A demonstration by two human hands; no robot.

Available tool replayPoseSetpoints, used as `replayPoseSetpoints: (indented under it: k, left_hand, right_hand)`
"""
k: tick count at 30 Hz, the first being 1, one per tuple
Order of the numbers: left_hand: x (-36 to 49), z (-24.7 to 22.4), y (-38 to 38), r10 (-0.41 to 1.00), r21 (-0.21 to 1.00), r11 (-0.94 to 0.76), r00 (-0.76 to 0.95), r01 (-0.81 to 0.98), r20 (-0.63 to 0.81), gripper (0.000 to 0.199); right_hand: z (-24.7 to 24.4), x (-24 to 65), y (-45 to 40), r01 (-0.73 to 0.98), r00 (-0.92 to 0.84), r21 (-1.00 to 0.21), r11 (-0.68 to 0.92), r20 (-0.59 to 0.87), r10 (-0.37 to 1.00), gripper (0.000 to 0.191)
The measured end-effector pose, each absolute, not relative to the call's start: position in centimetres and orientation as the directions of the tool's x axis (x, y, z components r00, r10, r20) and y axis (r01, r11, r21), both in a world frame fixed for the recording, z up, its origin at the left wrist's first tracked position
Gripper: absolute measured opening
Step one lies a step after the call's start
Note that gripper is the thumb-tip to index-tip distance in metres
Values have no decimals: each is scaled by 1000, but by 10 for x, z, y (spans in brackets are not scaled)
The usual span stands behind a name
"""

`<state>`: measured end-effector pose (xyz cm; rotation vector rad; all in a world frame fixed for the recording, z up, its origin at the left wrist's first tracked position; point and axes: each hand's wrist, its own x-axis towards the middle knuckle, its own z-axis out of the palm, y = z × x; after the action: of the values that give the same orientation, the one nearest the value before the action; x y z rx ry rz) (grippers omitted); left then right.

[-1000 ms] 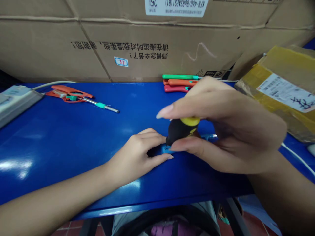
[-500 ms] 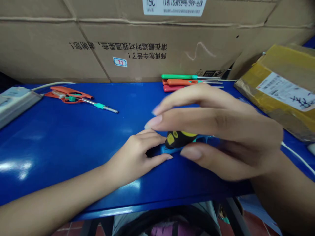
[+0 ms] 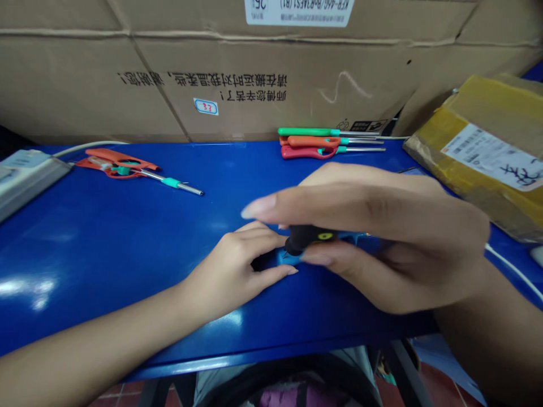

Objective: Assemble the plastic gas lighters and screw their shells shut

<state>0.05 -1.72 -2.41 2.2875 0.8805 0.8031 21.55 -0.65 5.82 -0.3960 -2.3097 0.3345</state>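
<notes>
My left hand point(image 3: 241, 260) rests on the table, its thumb and fingers closed around the near end of a blue stick lighter point(image 3: 287, 258). Above that lighter, my right hand point(image 3: 394, 232) grips a screwdriver point(image 3: 304, 236) by its black handle with yellow marks, thumb on the near side and fingers on the far side. The handle's butt end faces left and up towards me; its shaft and tip are hidden. Most of the lighter is covered by my right hand, with a bit of blue showing beyond the handle.
Red, orange and green stick lighters point(image 3: 309, 151) lie together at the back of the blue table point(image 3: 127, 237). An opened orange lighter point(image 3: 123, 164) lies at left, beside a white power strip point(image 3: 29, 175). Behind stands a large cardboard box point(image 3: 212, 68); a yellow-taped parcel point(image 3: 487, 152) is at right.
My right hand has closed in on the screwdriver handle, its thumb and fingers nearer together. The handle has turned, showing different yellow marks. My left hand stays in place.
</notes>
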Motion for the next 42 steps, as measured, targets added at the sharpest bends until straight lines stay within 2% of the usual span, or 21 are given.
replayPoseSetpoints:
  k: [4,6,9,11,13,15,18,20,26,32,34,36,39,42]
  left_hand:
    - [0,-25,-17,724,651,-635,615,416,314,26]
    - [1,-24,-17,729,661,-628,609,411,314,25]
    - [1,-22,-18,726,661,-634,602,400,332,21]
    - [2,-21,-18,727,655,-634,604,411,325,22]
    - [1,-21,-18,738,652,-627,595,427,320,26]
    - [1,-22,-18,738,652,-628,590,425,327,27]
    - [1,-24,-18,721,653,-642,606,403,335,27]
    - [0,-24,-18,714,650,-649,610,394,343,27]
    - [0,-21,-18,723,674,-623,620,397,303,23]
    - [2,-20,-19,734,667,-624,598,406,323,19]
    - [2,-20,-19,727,664,-628,610,406,315,19]
    - [1,-21,-18,728,666,-623,615,410,302,20]
    - [1,-22,-18,724,655,-635,611,409,320,22]
    - [1,-23,-19,702,637,-668,611,385,367,22]
  right_hand:
    - [59,217,-4,180,-689,-323,929,633,354,32]
    - [59,216,-7,157,-693,-359,920,624,361,32]
    - [59,214,-10,206,-640,-419,884,626,446,39]
    - [57,213,-10,205,-598,-383,901,679,425,32]
    - [55,213,-7,287,-586,-348,893,674,451,25]
    - [52,214,-7,323,-570,-342,882,674,470,26]
    - [49,215,-10,264,-559,-471,841,636,532,42]
    - [49,215,-12,265,-562,-511,818,608,561,42]
    - [53,213,-5,201,-629,-281,939,697,343,31]
    - [57,209,-8,163,-657,-384,909,645,390,34]
    - [57,208,-8,180,-630,-351,919,677,381,25]
    - [57,208,-7,224,-593,-301,927,713,375,26]
    - [55,212,-7,319,-594,-327,890,662,456,28]
    - [53,215,-8,334,-626,-349,876,612,483,36]
